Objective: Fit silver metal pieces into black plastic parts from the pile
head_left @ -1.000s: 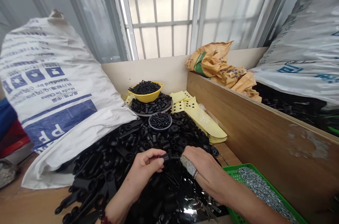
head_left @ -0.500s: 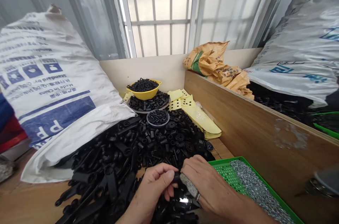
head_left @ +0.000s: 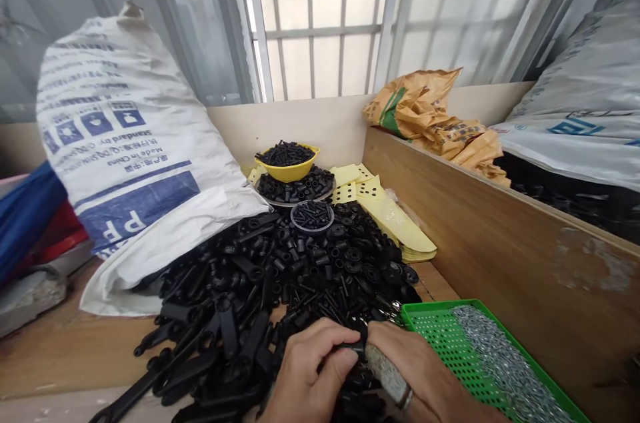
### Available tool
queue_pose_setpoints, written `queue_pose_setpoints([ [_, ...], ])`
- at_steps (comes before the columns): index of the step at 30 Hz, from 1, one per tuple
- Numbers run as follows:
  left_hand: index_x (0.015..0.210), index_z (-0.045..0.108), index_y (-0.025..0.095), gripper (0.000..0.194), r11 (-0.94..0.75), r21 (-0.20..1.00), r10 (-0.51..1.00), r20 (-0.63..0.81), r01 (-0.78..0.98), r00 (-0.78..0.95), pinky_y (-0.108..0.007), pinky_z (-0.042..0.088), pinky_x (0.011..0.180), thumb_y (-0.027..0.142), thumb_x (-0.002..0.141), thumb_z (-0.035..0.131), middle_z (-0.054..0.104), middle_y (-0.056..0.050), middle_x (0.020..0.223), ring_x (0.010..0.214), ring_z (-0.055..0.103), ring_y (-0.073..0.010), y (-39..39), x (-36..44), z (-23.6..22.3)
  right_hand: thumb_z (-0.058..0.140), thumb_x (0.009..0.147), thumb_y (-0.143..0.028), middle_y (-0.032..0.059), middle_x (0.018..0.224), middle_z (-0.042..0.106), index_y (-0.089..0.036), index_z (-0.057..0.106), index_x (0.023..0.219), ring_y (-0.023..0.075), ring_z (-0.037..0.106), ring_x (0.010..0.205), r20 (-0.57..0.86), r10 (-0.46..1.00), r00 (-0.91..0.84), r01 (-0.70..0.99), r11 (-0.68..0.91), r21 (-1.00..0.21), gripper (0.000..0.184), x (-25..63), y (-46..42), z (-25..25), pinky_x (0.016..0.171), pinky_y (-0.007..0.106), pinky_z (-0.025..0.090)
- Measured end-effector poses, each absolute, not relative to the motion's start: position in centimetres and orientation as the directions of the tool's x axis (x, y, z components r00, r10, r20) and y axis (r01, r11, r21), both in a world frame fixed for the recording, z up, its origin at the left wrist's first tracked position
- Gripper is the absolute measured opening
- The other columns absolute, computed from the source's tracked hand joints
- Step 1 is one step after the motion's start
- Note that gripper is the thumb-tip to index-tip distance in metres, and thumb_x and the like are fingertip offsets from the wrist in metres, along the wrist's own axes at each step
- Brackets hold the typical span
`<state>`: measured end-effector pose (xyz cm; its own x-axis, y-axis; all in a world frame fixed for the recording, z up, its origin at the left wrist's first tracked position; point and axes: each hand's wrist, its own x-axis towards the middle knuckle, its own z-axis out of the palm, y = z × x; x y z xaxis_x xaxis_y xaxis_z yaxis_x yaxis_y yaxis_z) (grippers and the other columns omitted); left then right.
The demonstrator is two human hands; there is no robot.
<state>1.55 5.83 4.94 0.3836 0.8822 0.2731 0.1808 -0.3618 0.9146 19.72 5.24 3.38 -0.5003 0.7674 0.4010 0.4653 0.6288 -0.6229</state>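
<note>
My left hand (head_left: 313, 373) pinches a short black cylindrical plastic part (head_left: 354, 347) between thumb and fingers. Right against the part's other end is my right hand (head_left: 413, 366), its fingers closed; what they grip is hidden. A rough grey wrap (head_left: 386, 373) with a band at its lower end runs along the thumb side of my right hand. Both hands meet low over a heap of black plastic parts: long lever-like pieces (head_left: 227, 329) to the left, with short sleeves and rings (head_left: 325, 259) behind. Thin dark screw-like pieces (head_left: 327, 303) lie just beyond my fingers.
A green perforated tray (head_left: 437, 336) with small silvery metal pieces (head_left: 505, 356) stands right of my hands. Behind the heap are a clear bowl (head_left: 313, 231), a yellow basket (head_left: 289, 173) and yellow cards (head_left: 400, 226). A white sack (head_left: 150, 143) stands left, a wooden partition (head_left: 480, 229) right.
The view has swung left, so the scene sits further right. Both hands stay together at the black part; my left fingers now curl over it more.
</note>
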Motion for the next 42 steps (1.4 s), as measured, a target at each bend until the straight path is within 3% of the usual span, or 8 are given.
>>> queue_pose_setpoints([
  [4,0.084,0.072,0.013,0.047,0.077,0.997,0.936,-0.081,0.026,0.343,-0.019,0.038,0.043,0.057,0.075,0.059,0.052,0.002,0.051,0.044,0.046,-0.0092,5.8,1.8,3.5,0.025,0.094,-0.034,0.0041,0.068,0.053,-0.02,0.048,0.077,0.0178,0.048,0.061,0.448,0.683,-0.577,0.468,0.726,-0.504,0.032,19.8,5.3,3.3,0.054,0.028,0.035],
  [8,0.079,0.072,0.012,0.05,0.122,0.993,0.919,-0.112,-0.003,0.377,-0.016,0.033,0.04,0.06,0.073,0.059,0.046,0.004,0.047,0.042,0.042,-0.0079,5.6,1.9,3.5,0.028,0.094,-0.03,0.0036,0.067,0.051,-0.02,0.049,0.074,0.0181,0.046,0.061,0.464,0.666,-0.584,0.497,0.745,-0.444,0.031,19.8,5.1,3.9,0.054,0.029,0.033],
  [16,0.102,0.064,0.015,0.021,-0.626,0.751,0.748,0.501,0.211,0.436,-0.024,0.049,0.066,0.01,0.088,0.049,0.064,-0.008,0.083,0.074,0.061,-0.0162,4.8,1.3,5.1,0.041,0.088,-0.039,0.0013,0.068,0.052,-0.021,0.051,0.07,0.0164,0.047,0.063,0.107,0.925,-0.365,0.212,0.194,-0.958,0.027,19.0,3.9,2.8,0.057,0.027,0.036],
  [21,0.111,0.058,0.014,0.027,-0.814,0.545,0.572,0.689,0.202,0.445,-0.027,0.05,0.066,0.006,0.087,0.048,0.062,-0.011,0.086,0.076,0.06,-0.0186,4.7,1.0,4.0,0.041,0.078,-0.042,-0.0037,0.05,0.037,-0.02,0.044,0.059,0.0115,0.036,0.045,-0.219,0.886,-0.409,-0.085,-0.276,-0.957,0.029,17.7,3.5,0.8,0.043,0.023,0.025],
  [25,0.105,0.062,0.018,0.022,-0.642,0.746,0.736,0.538,0.175,0.41,-0.022,0.05,0.061,0.01,0.089,0.048,0.064,-0.006,0.082,0.07,0.061,-0.0155,4.0,1.2,3.5,0.042,0.082,-0.05,-0.0021,0.056,0.044,-0.02,0.046,0.064,0.012,0.038,0.048,0.006,0.917,-0.399,0.15,0.072,-0.986,0.035,17.7,3.3,-0.7,0.046,0.025,0.028],
  [30,0.084,0.069,0.019,0.021,-0.418,0.886,0.893,0.361,0.202,0.267,-0.022,0.049,0.063,0.018,0.09,0.049,0.066,-0.004,0.076,0.069,0.062,-0.0159,3.2,2.0,3.6,0.021,0.091,-0.057,0.0024,0.065,0.053,-0.02,0.047,0.077,0.0165,0.048,0.055,0.525,0.739,-0.423,0.34,0.667,-0.663,0.048,17.8,3.5,-2.5,0.049,0.028,0.031],
  [38,0.094,0.07,0.021,0.02,-0.352,0.881,0.918,0.26,0.316,0.3,-0.023,0.047,0.067,0.027,0.088,0.052,0.068,-0.004,0.08,0.073,0.063,-0.0179,3.5,1.3,4.3,0.025,0.094,-0.02,0.0015,0.063,0.046,-0.02,0.041,0.072,0.0166,0.042,0.057,0.644,0.58,-0.5,0.543,0.788,-0.288,0.027,18.5,4.0,0.9,0.054,0.031,0.027],
  [42,0.09,0.071,0.022,0.022,-0.334,0.894,0.932,0.264,0.299,0.249,-0.024,0.047,0.065,0.033,0.088,0.051,0.067,-0.003,0.074,0.069,0.063,-0.0179,2.2,1.5,2.7,0.026,0.094,-0.024,0.0014,0.065,0.047,-0.02,0.044,0.076,0.017,0.044,0.058,0.598,0.587,-0.546,0.495,0.802,-0.335,0.026,19.1,3.9,0.5,0.054,0.03,0.029],
])
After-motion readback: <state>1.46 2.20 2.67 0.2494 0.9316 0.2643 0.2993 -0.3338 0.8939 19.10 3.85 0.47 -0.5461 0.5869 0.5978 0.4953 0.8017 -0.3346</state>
